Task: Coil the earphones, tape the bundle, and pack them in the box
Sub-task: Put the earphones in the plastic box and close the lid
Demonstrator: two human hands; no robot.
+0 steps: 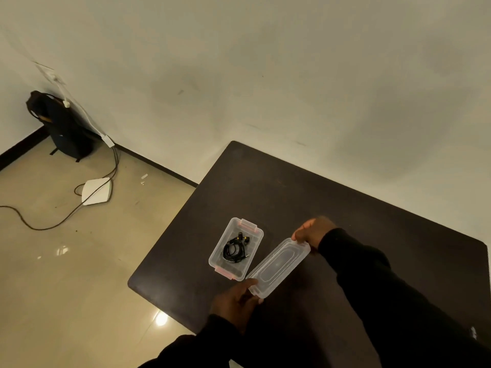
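Head | coiled black earphones [236,248] in clear plastic box [220,254] | left hand [236,301], right hand [312,231] grip translucent rectangular lid [279,266]

The box [230,254] and lid [279,265] are clear plastic, the box with pink latches [249,224]; the earphones [236,248] are black with yellow accents. The table [305,197] is dark brown, the sleeves [372,282] black. The floor [66,261] is glossy beige, the wall [265,62] off-white, the backpack [63,126] black.
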